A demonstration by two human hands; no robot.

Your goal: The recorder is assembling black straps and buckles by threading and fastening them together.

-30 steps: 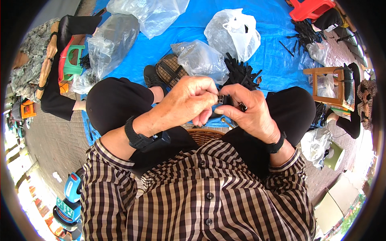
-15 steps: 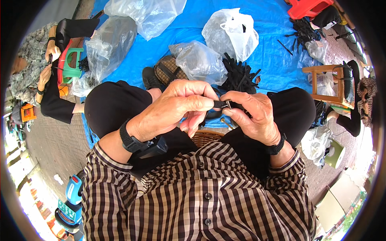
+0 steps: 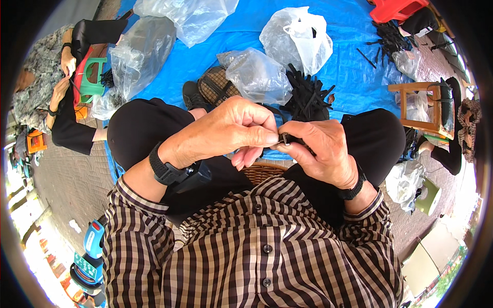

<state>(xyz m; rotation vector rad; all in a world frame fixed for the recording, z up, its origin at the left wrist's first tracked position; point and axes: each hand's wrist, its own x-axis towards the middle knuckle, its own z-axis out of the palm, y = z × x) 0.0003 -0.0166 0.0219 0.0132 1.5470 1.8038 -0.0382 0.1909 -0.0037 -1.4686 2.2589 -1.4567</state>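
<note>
Above my lap, a small metal buckle [image 3: 283, 139] on a black strap is pinched between the thumb and fingers of my right hand [image 3: 323, 150]. The strap's other part runs back into that palm and is mostly hidden. My left hand [image 3: 239, 128] is closed right beside the buckle, thumb against forefinger on the strap's end, which hardly shows. Its lower fingers are loosely curled. Just beyond my hands lies a bundle of black straps [image 3: 307, 97]. Under my hands, between my knees, part of a wicker basket [image 3: 269, 171] shows.
A blue tarp [image 3: 205, 64] spreads ahead, bearing clear plastic bags [image 3: 259, 77] and a brown patterned bag [image 3: 214, 86]. At left a person's hands [image 3: 65, 72] work near a green stool [image 3: 93, 77]. On the right stand a wooden stool [image 3: 411, 87] and a red stool [image 3: 393, 9].
My hands have drawn closer together. The black strap length that showed between them is now mostly covered, and the buckle sits against my left fingertips.
</note>
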